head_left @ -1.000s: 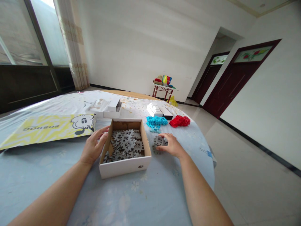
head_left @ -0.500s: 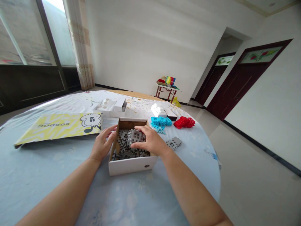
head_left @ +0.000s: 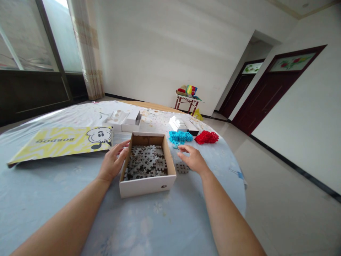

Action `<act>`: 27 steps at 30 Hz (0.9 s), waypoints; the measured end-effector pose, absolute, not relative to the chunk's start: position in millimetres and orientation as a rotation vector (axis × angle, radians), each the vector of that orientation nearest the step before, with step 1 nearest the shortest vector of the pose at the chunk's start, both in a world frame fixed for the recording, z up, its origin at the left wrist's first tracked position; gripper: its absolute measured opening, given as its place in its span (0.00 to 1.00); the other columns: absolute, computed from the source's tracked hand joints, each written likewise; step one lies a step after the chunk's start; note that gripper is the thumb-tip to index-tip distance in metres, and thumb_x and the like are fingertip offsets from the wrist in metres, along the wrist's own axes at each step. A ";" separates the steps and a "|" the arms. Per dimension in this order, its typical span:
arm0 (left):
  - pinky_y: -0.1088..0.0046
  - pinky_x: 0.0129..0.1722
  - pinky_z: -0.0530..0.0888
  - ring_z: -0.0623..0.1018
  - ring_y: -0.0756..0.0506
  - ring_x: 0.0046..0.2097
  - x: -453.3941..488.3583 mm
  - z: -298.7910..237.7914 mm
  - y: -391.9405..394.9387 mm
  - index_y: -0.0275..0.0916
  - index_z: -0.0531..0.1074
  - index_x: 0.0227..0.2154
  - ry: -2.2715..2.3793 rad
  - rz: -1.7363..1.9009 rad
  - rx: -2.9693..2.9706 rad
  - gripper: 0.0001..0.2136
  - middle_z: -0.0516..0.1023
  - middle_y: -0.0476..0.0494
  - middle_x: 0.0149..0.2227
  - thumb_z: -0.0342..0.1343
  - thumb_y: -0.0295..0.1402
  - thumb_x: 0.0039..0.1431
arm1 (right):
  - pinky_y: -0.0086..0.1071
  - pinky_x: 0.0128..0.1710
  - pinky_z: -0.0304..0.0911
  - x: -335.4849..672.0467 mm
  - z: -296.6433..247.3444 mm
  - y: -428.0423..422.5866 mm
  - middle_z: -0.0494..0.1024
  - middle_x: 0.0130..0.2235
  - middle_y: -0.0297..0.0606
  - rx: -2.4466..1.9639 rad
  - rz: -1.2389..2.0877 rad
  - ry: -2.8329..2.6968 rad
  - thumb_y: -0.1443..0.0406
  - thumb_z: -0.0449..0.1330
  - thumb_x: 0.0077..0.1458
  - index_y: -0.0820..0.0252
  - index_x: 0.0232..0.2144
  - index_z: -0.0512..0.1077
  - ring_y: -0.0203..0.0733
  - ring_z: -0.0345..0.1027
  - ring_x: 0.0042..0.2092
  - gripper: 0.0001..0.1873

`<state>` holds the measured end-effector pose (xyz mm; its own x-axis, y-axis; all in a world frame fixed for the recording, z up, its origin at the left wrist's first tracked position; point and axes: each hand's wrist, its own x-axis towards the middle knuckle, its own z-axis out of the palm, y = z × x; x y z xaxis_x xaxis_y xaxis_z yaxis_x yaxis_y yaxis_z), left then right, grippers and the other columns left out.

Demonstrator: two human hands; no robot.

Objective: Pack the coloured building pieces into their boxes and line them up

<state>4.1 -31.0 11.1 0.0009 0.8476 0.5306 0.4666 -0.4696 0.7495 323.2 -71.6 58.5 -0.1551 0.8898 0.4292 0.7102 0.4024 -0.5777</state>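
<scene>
A white cardboard box (head_left: 145,188) stands without a lid on the table and holds many grey interlocking plastic building pieces (head_left: 147,158). My left hand (head_left: 113,161) lies along the box's left wall, its fingers stretched out and touching the side. To the right of the box, my right hand (head_left: 194,160) hovers with thumb and fingers apart and nothing visible between them. Just below and left of that hand, a few grey pieces (head_left: 182,168) lie on the tablecloth, partly covered by it.
Behind my right hand are a blue pile (head_left: 181,137) and a red pile (head_left: 206,137) of pieces. White boxes (head_left: 130,122) stand further back. A yellow printed box lid (head_left: 61,140) lies at left. The round table's edge (head_left: 244,199) curves down on the right.
My right hand has moved out of the box to the right, and the grey piece it held is no longer between its fingers. My left hand stays at the box's side.
</scene>
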 end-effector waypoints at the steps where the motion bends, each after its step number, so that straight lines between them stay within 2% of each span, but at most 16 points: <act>1: 0.67 0.48 0.68 0.73 0.43 0.48 4.0 11.3 -31.0 0.38 0.69 0.50 1.361 1.458 1.932 0.22 0.75 0.41 0.47 0.45 0.43 0.57 | 0.40 0.48 0.62 330.8 55.5 -73.1 0.75 0.44 0.41 -1.410 0.325 -1.953 0.61 0.57 0.51 0.58 0.45 0.70 0.44 0.69 0.45 0.18; 3: 0.67 0.48 0.68 0.73 0.42 0.49 3.7 11.4 -31.2 0.38 0.69 0.50 1.369 1.457 1.936 0.22 0.75 0.41 0.47 0.45 0.44 0.57 | 0.43 0.51 0.59 342.6 50.5 -76.3 0.74 0.47 0.42 -1.489 0.358 -2.053 0.63 0.59 0.49 0.57 0.47 0.69 0.47 0.66 0.50 0.21; 7: 0.66 0.47 0.69 0.73 0.42 0.48 3.2 11.8 -31.3 0.39 0.69 0.49 1.395 1.444 1.925 0.23 0.75 0.42 0.46 0.45 0.45 0.57 | 0.47 0.57 0.49 352.3 42.6 -79.6 0.68 0.54 0.44 -1.586 0.452 -2.279 0.64 0.62 0.42 0.57 0.51 0.67 0.53 0.54 0.59 0.30; 11: 0.68 0.48 0.68 0.72 0.42 0.49 2.8 12.8 -31.3 0.39 0.69 0.49 1.409 1.433 1.928 0.22 0.75 0.42 0.46 0.45 0.46 0.57 | 0.50 0.59 0.42 350.8 35.9 -78.8 0.65 0.57 0.44 -1.620 0.497 -2.385 0.65 0.64 0.38 0.55 0.54 0.64 0.56 0.45 0.62 0.36; 14: 0.69 0.48 0.68 0.72 0.43 0.49 2.9 13.2 -31.2 0.40 0.69 0.49 1.413 1.424 1.931 0.22 0.75 0.43 0.47 0.45 0.45 0.57 | 0.51 0.59 0.41 349.4 34.3 -77.7 0.66 0.56 0.44 -1.664 0.479 -2.401 0.65 0.64 0.37 0.54 0.53 0.65 0.57 0.46 0.62 0.36; 20: 0.70 0.47 0.68 0.73 0.43 0.48 3.4 14.3 -32.3 0.40 0.69 0.48 1.414 1.427 1.936 0.22 0.75 0.43 0.47 0.44 0.46 0.57 | 0.48 0.57 0.45 351.4 37.0 -76.2 0.68 0.52 0.46 -1.685 0.436 -2.398 0.65 0.63 0.38 0.55 0.52 0.66 0.55 0.55 0.58 0.34; 27: 0.69 0.47 0.68 0.72 0.42 0.48 4.0 14.8 -32.8 0.39 0.69 0.48 1.409 1.430 1.931 0.22 0.75 0.42 0.47 0.44 0.46 0.57 | 0.50 0.58 0.39 353.7 33.1 -79.5 0.67 0.54 0.43 -1.715 0.471 -2.400 0.70 0.61 0.36 0.53 0.53 0.65 0.55 0.49 0.60 0.36</act>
